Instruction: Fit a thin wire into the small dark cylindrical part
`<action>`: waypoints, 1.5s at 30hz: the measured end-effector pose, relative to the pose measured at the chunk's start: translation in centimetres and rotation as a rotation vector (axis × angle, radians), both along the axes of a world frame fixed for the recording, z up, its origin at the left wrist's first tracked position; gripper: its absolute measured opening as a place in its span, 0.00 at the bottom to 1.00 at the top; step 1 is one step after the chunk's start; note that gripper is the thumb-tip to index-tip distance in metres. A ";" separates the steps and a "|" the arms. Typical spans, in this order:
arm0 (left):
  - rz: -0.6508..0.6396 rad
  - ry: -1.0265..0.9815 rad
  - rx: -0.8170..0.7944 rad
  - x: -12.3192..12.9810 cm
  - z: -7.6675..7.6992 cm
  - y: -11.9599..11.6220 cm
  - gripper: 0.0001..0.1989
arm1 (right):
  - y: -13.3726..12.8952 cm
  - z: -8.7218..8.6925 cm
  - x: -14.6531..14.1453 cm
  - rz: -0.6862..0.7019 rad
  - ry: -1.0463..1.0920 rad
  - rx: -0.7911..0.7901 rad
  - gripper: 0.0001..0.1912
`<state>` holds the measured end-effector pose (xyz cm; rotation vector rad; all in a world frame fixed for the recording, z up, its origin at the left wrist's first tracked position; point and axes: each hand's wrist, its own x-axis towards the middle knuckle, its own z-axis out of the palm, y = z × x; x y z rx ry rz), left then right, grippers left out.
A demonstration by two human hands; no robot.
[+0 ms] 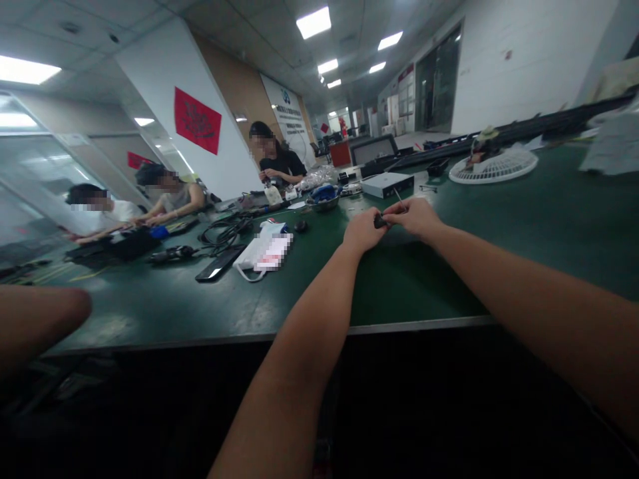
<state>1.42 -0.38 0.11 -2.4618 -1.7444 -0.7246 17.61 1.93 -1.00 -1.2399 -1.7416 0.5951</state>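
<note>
A small black part (381, 221) is held between the left hand (360, 230) and the right hand (413, 217), above the surface (424, 279) and not far from its front edge (419, 323). The fingers (394, 211) of both hands are closed on this part, but the exact grip is partly hidden. A thin metal shaft (401, 199) is seen rising beside the part; whether the two are joined cannot be told. Because the part is so small, it may slip if the pressure of the fingers is uneven, and it could then be lost among the things on the surface or drop over the edge. The tip of the shaft may also prick a finger if it is pushed carelessly. To the left, a phone (218, 263), a white pouch (262, 251), black cables (224, 233) and a mouse (300, 226) are lying. Beyond the hands, a white box (387, 185) and a bowl (323, 202) with blue items are placed, and a round white fan guard (493, 167) is seen further right. Three co-workers (284, 166) are seated far along the surface.
</note>
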 end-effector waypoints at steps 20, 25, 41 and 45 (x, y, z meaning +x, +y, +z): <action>-0.086 -0.011 0.038 -0.6 0.0 -0.1 0.14 | -0.4 0.1 0.7 0.031 -0.007 -0.099 0.09; -0.127 0.003 0.015 -0.6 0.0 -0.1 0.14 | 0.2 -0.5 0.4 -0.055 -0.102 -0.047 0.14; 0.155 0.020 0.071 -1.9 -0.3 0.8 0.11 | -1.0 0.5 0.2 0.018 -0.451 0.051 0.12; 0.060 0.065 0.057 -1.1 0.0 0.5 0.09 | -1.3 0.7 0.2 -0.016 -0.528 0.023 0.14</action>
